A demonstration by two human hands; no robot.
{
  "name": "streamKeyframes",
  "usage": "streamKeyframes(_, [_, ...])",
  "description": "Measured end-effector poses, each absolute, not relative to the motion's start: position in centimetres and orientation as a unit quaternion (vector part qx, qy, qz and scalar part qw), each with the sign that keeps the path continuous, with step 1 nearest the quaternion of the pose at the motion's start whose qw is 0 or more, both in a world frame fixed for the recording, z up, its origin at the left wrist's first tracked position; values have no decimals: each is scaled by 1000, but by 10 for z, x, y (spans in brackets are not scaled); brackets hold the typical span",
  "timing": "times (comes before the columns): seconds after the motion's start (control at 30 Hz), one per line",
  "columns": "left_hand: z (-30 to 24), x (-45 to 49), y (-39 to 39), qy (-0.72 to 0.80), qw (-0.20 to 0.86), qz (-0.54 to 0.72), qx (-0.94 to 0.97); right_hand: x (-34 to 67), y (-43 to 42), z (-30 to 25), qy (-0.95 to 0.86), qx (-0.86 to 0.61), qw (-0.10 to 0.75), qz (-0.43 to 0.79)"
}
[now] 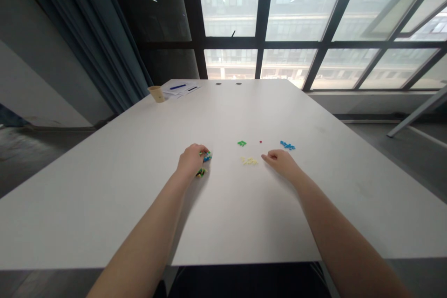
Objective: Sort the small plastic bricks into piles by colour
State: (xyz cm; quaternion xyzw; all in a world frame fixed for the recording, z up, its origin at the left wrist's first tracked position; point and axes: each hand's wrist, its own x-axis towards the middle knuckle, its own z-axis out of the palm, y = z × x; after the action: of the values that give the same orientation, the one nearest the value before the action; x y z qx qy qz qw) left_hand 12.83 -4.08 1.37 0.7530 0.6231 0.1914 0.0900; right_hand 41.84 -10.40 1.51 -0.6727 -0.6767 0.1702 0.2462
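My left hand (190, 160) rests low over the table with its fingers curled around small blue and green pieces (207, 156). Just below that hand lies a little mixed heap of green, yellow and dark pieces (201, 172), partly hidden by the wrist. My right hand (282, 162) is closed at the table, its foremost fingertip beside a scatter of pale yellow pieces (250, 161). Whether it pinches something is too small to see. Beyond are a cluster of green pieces (241, 143), a single red piece (260, 141) and a group of blue pieces (287, 145).
The white table (230, 223) reaches away to large windows. A paper cup (157, 94) stands at its far left edge, beside papers (183, 90) with a blue pen (178, 86). Two dark round discs (239, 84) sit at the far edge.
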Motion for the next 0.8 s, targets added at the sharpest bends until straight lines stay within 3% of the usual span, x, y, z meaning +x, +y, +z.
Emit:
streamKeyframes(0.17, [5,138,-43,616,56,114,777,419,-104,10,-680,-669,243,177])
streamKeyframes(0.57, [10,144,-48,602,2,91,793,415,-105,9,-685,-665,240,175])
streamKeyframes(0.67, [10,146,-48,591,41,141,793,415,-106,10,-686,-664,243,171])
streamKeyframes(0.8, [12,154,-52,540,189,243,783,412,-108,16,-694,-652,256,167])
